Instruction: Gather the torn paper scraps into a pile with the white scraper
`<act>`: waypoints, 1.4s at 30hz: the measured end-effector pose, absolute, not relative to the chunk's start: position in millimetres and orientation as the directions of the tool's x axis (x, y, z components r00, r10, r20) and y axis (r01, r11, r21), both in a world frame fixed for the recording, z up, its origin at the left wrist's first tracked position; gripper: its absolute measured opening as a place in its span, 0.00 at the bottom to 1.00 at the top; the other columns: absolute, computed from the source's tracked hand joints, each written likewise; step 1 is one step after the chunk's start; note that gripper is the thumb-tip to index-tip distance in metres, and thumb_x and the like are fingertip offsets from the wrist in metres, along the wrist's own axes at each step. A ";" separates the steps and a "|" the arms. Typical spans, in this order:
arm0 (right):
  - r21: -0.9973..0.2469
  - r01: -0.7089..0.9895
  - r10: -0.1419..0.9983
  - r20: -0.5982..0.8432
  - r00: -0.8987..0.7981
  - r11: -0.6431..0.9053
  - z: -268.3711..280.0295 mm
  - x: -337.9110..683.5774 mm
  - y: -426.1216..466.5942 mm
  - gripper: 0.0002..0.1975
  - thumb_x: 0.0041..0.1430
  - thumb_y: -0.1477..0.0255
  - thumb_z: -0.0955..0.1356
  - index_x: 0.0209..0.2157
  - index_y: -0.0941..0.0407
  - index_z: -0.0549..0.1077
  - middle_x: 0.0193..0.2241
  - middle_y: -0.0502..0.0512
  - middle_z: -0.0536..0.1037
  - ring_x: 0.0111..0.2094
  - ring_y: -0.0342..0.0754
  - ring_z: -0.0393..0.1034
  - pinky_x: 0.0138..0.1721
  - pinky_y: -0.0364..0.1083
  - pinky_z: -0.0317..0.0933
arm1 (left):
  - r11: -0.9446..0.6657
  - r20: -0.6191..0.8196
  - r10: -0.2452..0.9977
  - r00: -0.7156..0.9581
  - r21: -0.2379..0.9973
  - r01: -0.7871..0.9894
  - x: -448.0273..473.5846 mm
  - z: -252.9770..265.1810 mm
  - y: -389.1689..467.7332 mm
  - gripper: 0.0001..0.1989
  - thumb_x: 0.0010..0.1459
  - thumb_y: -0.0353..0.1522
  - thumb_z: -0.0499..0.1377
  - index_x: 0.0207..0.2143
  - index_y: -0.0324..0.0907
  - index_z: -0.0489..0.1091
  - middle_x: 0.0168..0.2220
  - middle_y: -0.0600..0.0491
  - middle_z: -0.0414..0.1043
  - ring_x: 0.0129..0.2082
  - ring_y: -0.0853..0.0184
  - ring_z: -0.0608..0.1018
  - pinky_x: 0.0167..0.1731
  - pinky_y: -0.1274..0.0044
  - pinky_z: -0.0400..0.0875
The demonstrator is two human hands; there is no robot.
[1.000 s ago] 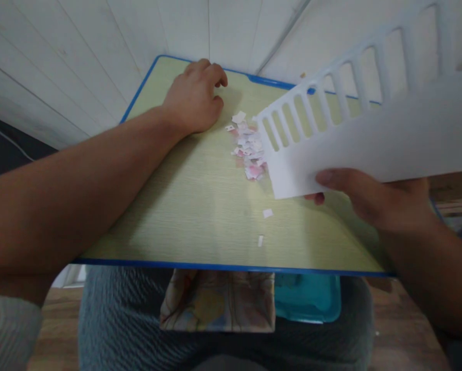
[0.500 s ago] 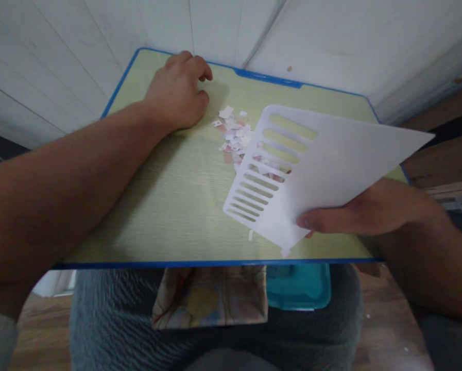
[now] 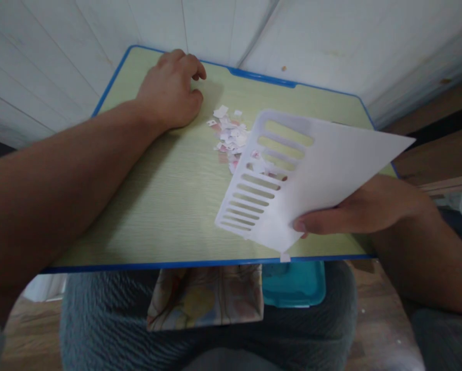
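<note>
My right hand [image 3: 350,211] grips a white slotted plastic panel [image 3: 331,154], thumb on its upper face. The panel is tilted over the right half of the table, its row of long slots facing left. Through these slots, part of a pile of torn paper scraps [image 3: 233,135] shows; the rest lies to the left of the panel. One small paper scrap [image 3: 285,257] is at the panel's lower corner, by the table's front edge. My left hand [image 3: 172,90] rests on the far left of the tabletop, fingers loosely bent and thumb apart, with nothing seen in it.
The small yellow-green table [image 3: 169,206] has a blue rim and stands against a white plank wall [image 3: 215,31]. Below its front edge, a patterned fabric pouch [image 3: 207,299] and a teal plastic container [image 3: 296,283] sit over my lap. Wooden shelving [image 3: 439,154] is at the right.
The panel's lower edge has come slightly nearer to the table's front edge, and the scrap at its corner now overlaps the blue rim. My left hand stays in place; the view has shifted slightly.
</note>
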State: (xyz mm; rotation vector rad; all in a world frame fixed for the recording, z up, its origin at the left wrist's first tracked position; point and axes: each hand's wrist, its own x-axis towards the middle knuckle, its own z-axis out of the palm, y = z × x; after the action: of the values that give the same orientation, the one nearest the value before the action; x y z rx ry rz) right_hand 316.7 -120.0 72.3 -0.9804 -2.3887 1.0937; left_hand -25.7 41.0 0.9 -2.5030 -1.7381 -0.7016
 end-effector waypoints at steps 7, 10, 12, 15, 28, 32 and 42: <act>-0.888 0.373 0.568 -0.167 -0.806 0.269 73.4 322.0 -116.8 0.06 0.61 0.71 0.82 0.40 0.49 0.89 0.36 0.49 0.93 0.36 0.55 0.89 0.40 0.48 0.84 | -0.362 0.386 0.879 0.279 0.163 0.918 -18.6 4.5 34.7 0.28 0.70 0.25 0.59 0.70 0.30 0.79 0.69 0.32 0.77 0.74 0.37 0.77 0.75 0.50 0.74; -0.874 0.406 0.796 -0.037 -0.604 0.268 66.7 322.5 -115.4 0.09 0.63 0.63 0.84 0.34 0.49 0.87 0.29 0.51 0.89 0.28 0.55 0.85 0.33 0.51 0.82 | -0.359 0.388 0.880 0.272 0.169 0.918 -18.5 3.3 34.3 0.28 0.70 0.25 0.60 0.69 0.31 0.79 0.69 0.34 0.78 0.74 0.39 0.77 0.75 0.51 0.73; -0.832 0.443 0.912 0.169 -0.373 0.335 59.4 321.5 -111.1 0.16 0.66 0.57 0.83 0.30 0.48 0.83 0.27 0.51 0.87 0.28 0.56 0.83 0.34 0.54 0.82 | -0.361 0.404 0.877 0.261 0.194 0.912 -22.0 -0.2 37.1 0.28 0.68 0.26 0.59 0.68 0.36 0.81 0.67 0.36 0.80 0.72 0.41 0.79 0.74 0.51 0.75; -0.777 0.497 0.918 0.373 -0.131 0.387 48.7 319.7 -102.9 0.18 0.67 0.58 0.82 0.26 0.48 0.80 0.26 0.51 0.85 0.27 0.55 0.82 0.34 0.54 0.81 | -0.407 0.436 0.854 0.283 0.221 0.886 -29.9 -7.0 43.4 0.26 0.69 0.32 0.58 0.65 0.51 0.83 0.65 0.44 0.82 0.69 0.44 0.79 0.73 0.52 0.76; -0.738 0.574 0.926 0.194 -0.324 0.356 41.0 320.1 -102.7 0.19 0.61 0.59 0.82 0.23 0.45 0.76 0.23 0.52 0.83 0.27 0.58 0.80 0.34 0.57 0.82 | -0.400 0.418 0.863 0.283 0.225 0.889 -31.0 -6.7 40.5 0.27 0.69 0.37 0.55 0.65 0.49 0.81 0.64 0.41 0.81 0.69 0.43 0.78 0.74 0.52 0.73; -0.750 0.563 0.933 0.213 -0.290 0.346 41.4 315.3 -104.4 0.20 0.64 0.57 0.81 0.23 0.46 0.75 0.23 0.51 0.83 0.26 0.57 0.81 0.36 0.57 0.82 | -0.432 0.445 0.842 0.307 0.214 0.876 -34.3 -10.0 44.3 0.23 0.70 0.38 0.56 0.63 0.52 0.81 0.63 0.43 0.81 0.67 0.44 0.79 0.71 0.52 0.75; -0.695 0.587 0.910 0.316 -0.267 0.414 35.4 312.1 -100.6 0.20 0.66 0.55 0.79 0.24 0.45 0.74 0.23 0.50 0.81 0.29 0.58 0.82 0.40 0.57 0.81 | -0.386 0.371 0.876 0.308 0.158 0.909 -25.4 -1.6 36.5 0.28 0.72 0.32 0.55 0.69 0.34 0.80 0.67 0.34 0.79 0.71 0.41 0.78 0.75 0.52 0.73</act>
State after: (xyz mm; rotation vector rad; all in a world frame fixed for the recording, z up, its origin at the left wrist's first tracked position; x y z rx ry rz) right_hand 312.1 -100.6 35.4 -1.2690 -1.9719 0.5890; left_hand -25.4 36.5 -1.6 -2.4740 -1.6923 -0.6188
